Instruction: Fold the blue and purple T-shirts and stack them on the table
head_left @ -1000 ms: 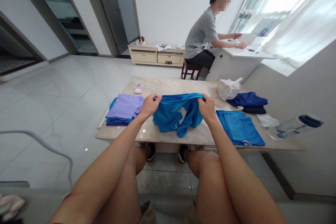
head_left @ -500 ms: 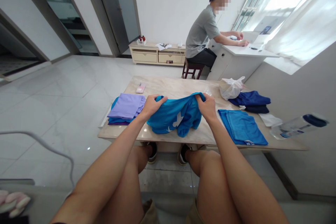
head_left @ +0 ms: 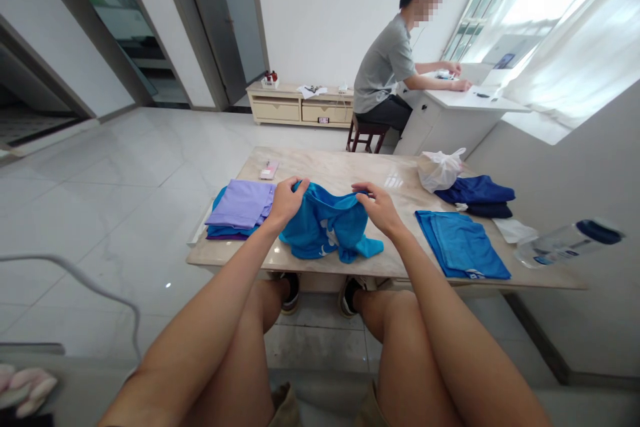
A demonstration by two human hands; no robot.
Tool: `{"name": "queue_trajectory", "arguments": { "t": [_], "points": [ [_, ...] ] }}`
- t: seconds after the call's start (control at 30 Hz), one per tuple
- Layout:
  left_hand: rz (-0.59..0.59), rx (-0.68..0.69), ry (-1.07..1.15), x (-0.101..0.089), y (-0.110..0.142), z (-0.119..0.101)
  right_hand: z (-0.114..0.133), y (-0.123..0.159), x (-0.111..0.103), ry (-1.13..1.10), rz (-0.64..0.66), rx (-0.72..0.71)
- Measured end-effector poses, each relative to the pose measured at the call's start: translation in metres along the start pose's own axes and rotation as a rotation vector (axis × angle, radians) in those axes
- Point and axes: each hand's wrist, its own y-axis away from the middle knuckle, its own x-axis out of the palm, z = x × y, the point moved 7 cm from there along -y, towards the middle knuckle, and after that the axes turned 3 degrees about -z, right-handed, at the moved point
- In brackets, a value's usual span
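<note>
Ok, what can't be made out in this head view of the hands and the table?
Head view:
- Right hand: fingertips hidden by the shirt's edge, so its grip is unclear.
- Blue shirt: white print mostly hidden by folds.
- Folded clothes: mostly covered by the lilac shirt.
- Pink item: cut off by the lower left edge.
- Small things on the cabinet: too small to name.

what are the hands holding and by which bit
The left hand and right hand hold a blue shirt by its upper edge, one at each side; hem or neckline can't be told.
</note>
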Motion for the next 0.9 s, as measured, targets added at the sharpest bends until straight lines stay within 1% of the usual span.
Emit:
{"name": "queue_trajectory", "arguments": {
  "t": [0.1, 0.2, 0.23, 0.3, 0.33, 0.4, 0.47, 0.53, 0.63, 0.77, 0.83, 0.9],
  "points": [
    [0.083, 0.062, 0.027, 0.014, 0.004, -0.007, 0.013, 0.005, 0.027, 0.110, 0.121, -0.051],
    [0.146, 0.082, 0.106, 0.023, 0.008, -0.014, 0.023, 0.008, 0.051, 0.258, 0.233, -0.070],
    [0.147, 0.087, 0.124, 0.023, 0.009, -0.016, 0.023, 0.008, 0.057, 0.321, 0.274, -0.060],
    [0.107, 0.097, 0.130, 0.019, 0.009, -0.017, 0.021, 0.008, 0.063, 0.461, 0.345, -0.025],
    [0.069, 0.102, 0.114, 0.015, 0.009, -0.017, 0.018, 0.007, 0.063, 0.523, 0.363, -0.005],
    [-0.017, 0.108, 0.059, 0.004, 0.008, -0.016, 0.013, 0.005, 0.058, 0.606, 0.353, 0.024],
    [-0.081, 0.102, 0.006, -0.006, 0.007, -0.014, 0.007, 0.003, 0.049, 0.623, 0.312, 0.046],
    [-0.107, 0.088, -0.021, -0.012, 0.007, -0.013, 0.002, 0.002, 0.041, 0.603, 0.284, 0.087],
    [-0.082, 0.063, -0.035, -0.013, 0.008, -0.012, -0.005, 0.005, 0.038, 0.623, 0.289, 0.139],
    [0.009, 0.032, -0.056, -0.004, 0.011, -0.013, -0.008, 0.014, 0.046, 0.828, 0.395, 0.180],
    [0.054, 0.053, -0.059, 0.001, 0.014, -0.016, -0.009, 0.018, 0.048, 0.913, 0.424, 0.233],
    [0.102, 0.093, -0.065, 0.006, 0.017, -0.020, -0.006, 0.018, 0.047, 0.952, 0.398, 0.273]
  ]
}}
